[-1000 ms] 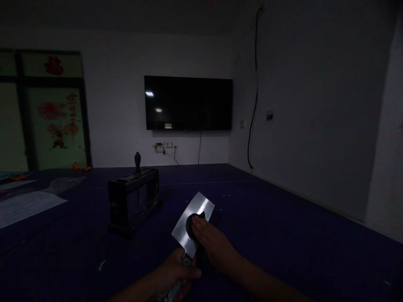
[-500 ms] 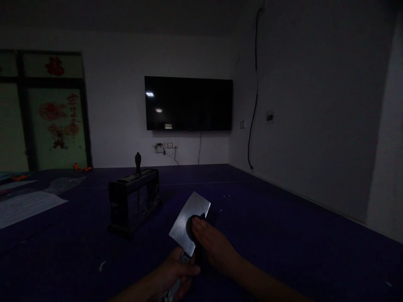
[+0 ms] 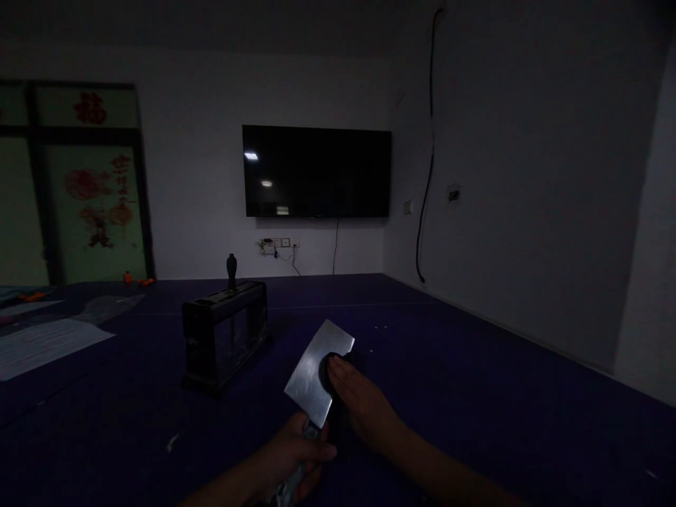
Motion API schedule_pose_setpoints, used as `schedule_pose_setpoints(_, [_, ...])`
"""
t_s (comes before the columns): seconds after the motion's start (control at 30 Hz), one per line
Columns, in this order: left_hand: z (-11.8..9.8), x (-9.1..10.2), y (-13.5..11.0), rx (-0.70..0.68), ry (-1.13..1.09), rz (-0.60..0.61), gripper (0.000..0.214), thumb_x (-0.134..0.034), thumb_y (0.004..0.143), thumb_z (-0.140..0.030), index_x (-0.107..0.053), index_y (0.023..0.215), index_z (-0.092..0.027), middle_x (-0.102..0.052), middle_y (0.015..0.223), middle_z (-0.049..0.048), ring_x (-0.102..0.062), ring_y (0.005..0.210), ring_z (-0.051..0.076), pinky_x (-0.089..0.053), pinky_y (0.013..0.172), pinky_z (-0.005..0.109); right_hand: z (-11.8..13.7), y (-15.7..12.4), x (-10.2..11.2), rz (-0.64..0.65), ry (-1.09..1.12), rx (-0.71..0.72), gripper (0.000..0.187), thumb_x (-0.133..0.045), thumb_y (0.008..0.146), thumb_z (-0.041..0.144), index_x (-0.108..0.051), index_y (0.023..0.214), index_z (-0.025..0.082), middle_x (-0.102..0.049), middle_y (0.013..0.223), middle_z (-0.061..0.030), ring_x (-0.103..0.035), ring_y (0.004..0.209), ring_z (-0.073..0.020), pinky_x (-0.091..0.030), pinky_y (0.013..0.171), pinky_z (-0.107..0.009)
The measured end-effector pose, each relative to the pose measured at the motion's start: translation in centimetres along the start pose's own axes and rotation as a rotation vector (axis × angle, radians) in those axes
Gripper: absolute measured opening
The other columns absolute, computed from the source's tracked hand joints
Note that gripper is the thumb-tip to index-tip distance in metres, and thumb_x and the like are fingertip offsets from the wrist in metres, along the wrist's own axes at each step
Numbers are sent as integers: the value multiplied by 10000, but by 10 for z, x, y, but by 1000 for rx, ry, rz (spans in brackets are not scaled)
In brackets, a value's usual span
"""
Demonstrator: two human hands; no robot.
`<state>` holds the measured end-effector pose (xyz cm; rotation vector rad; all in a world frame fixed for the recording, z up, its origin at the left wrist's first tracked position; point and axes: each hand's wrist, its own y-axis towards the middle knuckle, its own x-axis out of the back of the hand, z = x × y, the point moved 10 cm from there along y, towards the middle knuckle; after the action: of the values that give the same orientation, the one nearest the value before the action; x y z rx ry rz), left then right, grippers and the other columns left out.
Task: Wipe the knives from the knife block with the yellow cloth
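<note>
The cleaver (image 3: 308, 384) is located in front of the left hand (image 3: 301, 448), its blade extending forward of the fist. The left hand is closed around the handle (image 3: 290, 486), thumb laid across it; part of the handle protrudes below the hand. The blade points away from the person, angled to the right, with one broad face visible.

The right hand (image 3: 367, 405) is located to the right of the blade. Its fingers are pressed together and laid flat over a dark round pad (image 3: 324, 373), which rests against the blade face near its right-hand long side. The right thumb is hidden; whether it pinches the pad cannot be determined. Contact between blade and table (image 3: 475, 401) likewise cannot be determined.

A black case (image 3: 199, 345) with an upright knob (image 3: 231, 271) stands on the table, to the left of the blade and apart from it. Printed paper (image 3: 50, 345) lies farther left.
</note>
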<state>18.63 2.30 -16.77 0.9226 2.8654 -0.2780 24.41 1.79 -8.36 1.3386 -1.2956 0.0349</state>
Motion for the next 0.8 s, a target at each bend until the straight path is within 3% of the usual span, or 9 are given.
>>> schedule_pose_setpoints(0.17, [-1, -1, -3, 9, 24, 20, 506, -756, 447, -414, -384, 718, -204, -390, 334, -109, -347, 243, 76, -132, 337, 151, -12, -3, -2, -49, -8, -48, 731, -298, 660, -56, -240, 1378, 68, -317, 1404, -141, -208, 1319, -192, -367, 1015, -400])
schedule_pose_setpoints(0.47, [5, -1, -1, 18, 56, 40, 471, -725, 484, -380, -374, 746, -209, -388, 326, -114, -342, 235, 78, -165, 339, 152, -9, -5, 1, -65, 20, -39, 720, -299, 673, -64, -232, 1379, 56, -301, 1412, -152, -178, 1328, -213, -360, 1020, -415])
schedule_pose_setpoints(0.8, [-4, 0, -7, -21, 130, -53, 424, -738, 469, -317, -423, 722, -187, -415, 367, -102, -338, 270, 52, -197, 313, 151, -9, -8, 10, -145, -25, -38, 705, -256, 737, -51, -107, 1409, 99, -291, 1419, -142, -201, 1320, -230, -389, 999, -445])
